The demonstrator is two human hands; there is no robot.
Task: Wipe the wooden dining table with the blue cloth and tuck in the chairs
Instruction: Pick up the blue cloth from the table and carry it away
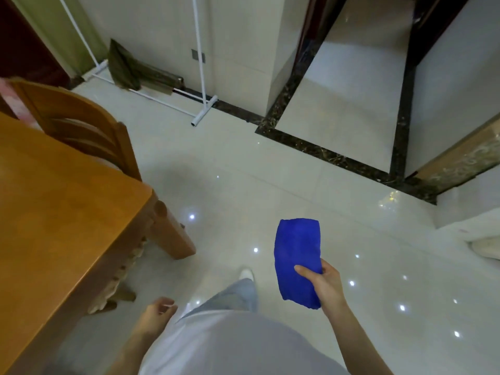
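Note:
My right hand [323,282] grips a folded blue cloth [296,253] over the tiled floor, to the right of the table. The wooden dining table [54,201] fills the left side, its corner and one leg toward me. A wooden chair [81,123] stands at the table's far end, its back close to the table edge. Another chair [116,288] with a beige cushion shows under the table's near side. My left hand [157,313] hangs beside my hip with fingers loosely curled, holding nothing.
A white rack [201,77] with a green cloth [123,66] hanging on it stands against the far wall. A doorway with a dark stone border [324,152] lies ahead on the right. Glossy tile floor stretches between table and doorway. A white object [484,239] sits at the right edge.

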